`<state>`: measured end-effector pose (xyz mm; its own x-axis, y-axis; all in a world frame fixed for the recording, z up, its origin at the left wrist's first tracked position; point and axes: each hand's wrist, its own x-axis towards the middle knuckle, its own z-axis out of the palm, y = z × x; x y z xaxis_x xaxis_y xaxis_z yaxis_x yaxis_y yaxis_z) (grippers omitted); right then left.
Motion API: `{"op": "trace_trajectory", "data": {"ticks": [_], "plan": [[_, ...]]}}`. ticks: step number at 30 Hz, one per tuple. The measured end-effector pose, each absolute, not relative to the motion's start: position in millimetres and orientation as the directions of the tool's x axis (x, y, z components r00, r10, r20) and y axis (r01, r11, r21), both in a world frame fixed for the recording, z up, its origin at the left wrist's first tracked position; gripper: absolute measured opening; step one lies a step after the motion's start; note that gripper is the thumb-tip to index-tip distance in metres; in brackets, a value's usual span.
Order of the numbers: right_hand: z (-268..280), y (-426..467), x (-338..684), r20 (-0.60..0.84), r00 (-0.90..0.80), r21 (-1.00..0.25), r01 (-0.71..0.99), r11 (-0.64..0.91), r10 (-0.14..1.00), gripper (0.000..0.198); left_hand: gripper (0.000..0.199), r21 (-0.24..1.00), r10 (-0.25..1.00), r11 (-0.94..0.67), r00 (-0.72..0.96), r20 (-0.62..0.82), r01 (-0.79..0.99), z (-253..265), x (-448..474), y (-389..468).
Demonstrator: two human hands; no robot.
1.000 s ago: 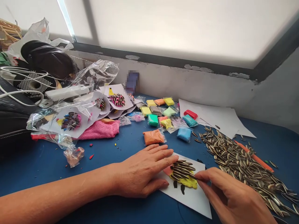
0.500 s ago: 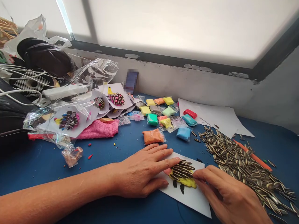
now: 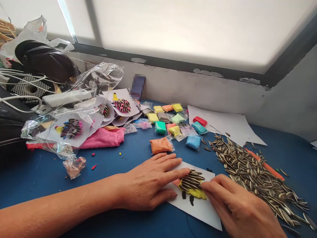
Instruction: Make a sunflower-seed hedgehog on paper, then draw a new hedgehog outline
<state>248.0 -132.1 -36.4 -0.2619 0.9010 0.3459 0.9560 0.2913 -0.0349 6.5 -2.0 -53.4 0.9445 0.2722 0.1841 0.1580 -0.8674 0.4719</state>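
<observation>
My left hand (image 3: pixel 158 183) lies flat with fingers spread, pressing on a white paper sheet (image 3: pixel 205 216); its index fingertip touches the sunflower seeds (image 3: pixel 192 179) set in rows. These seeds stick in a patch of yellow clay (image 3: pixel 198 193), with pink clay (image 3: pixel 176 182) at its left end and black clay pieces (image 3: pixel 191 200) below. At the patch's right edge, my right hand (image 3: pixel 235 201) is closed in a pinch on a sunflower seed, mostly covered by the fingertips.
A heap of loose sunflower seeds (image 3: pixel 255 175) spreads on the right around an orange stick (image 3: pixel 267 165). Wrapped clay packets, such as an orange one (image 3: pixel 160 145) and a blue one (image 3: pixel 193 142), lie ahead. Blank paper (image 3: pixel 230 127), finished seed pictures (image 3: pixel 122 104) and a pink cloth (image 3: pixel 104 137) lie farther back.
The whole view has shifted slightly. My left hand stays in place on the paper, and my right hand keeps its pinch at the right edge of the yellow clay.
</observation>
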Motion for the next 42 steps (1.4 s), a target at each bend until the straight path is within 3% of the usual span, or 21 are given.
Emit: {"op": "trace_trajectory", "data": {"ticks": [3,6,9,13,22,31,36,40,42], "plan": [[-27,-135,262,0.397,-0.163,-0.039,0.98,0.194,0.903,0.02,0.065,0.495,0.271,-0.856,0.945,0.181,0.151,-52,7,-2],[-22,-137,284,0.5,-0.039,0.068,0.998,0.006,0.865,0.036,0.063,0.501,0.265,-0.854,0.947,0.181,0.143,-51,7,-1],[-23,-134,303,0.45,0.073,0.101,0.986,-0.133,0.89,0.045,0.062,0.509,0.265,-0.851,0.943,0.202,0.13,-51,7,-1],[-27,-123,314,0.382,0.057,0.032,0.997,-0.074,0.923,0.045,0.062,0.505,0.26,-0.855,0.942,0.213,0.122,-51,7,-1],[-34,-115,308,0.361,0.07,0.003,0.997,-0.076,0.93,0.052,0.06,0.495,0.26,-0.859,0.943,0.207,0.129,-50,7,-1],[-30,-115,301,0.394,0.117,-0.053,0.993,-0.105,0.912,0.033,0.061,0.472,0.258,-0.87,0.947,0.19,0.142,-52,7,-1],[-26,-114,305,0.317,0.221,-0.159,0.971,-0.178,0.922,0.022,0.063,0.464,0.264,-0.871,0.95,0.165,0.161,-51,6,-1],[-21,-113,304,0.32,0.246,-0.192,0.963,-0.191,0.915,0.025,0.063,0.461,0.256,-0.873,0.953,0.161,0.157,-51,6,-1],[-19,-116,302,0.304,0.266,-0.28,0.943,-0.181,0.915,0.029,0.063,0.461,0.255,-0.874,0.953,0.167,0.153,-51,6,-1]]}}
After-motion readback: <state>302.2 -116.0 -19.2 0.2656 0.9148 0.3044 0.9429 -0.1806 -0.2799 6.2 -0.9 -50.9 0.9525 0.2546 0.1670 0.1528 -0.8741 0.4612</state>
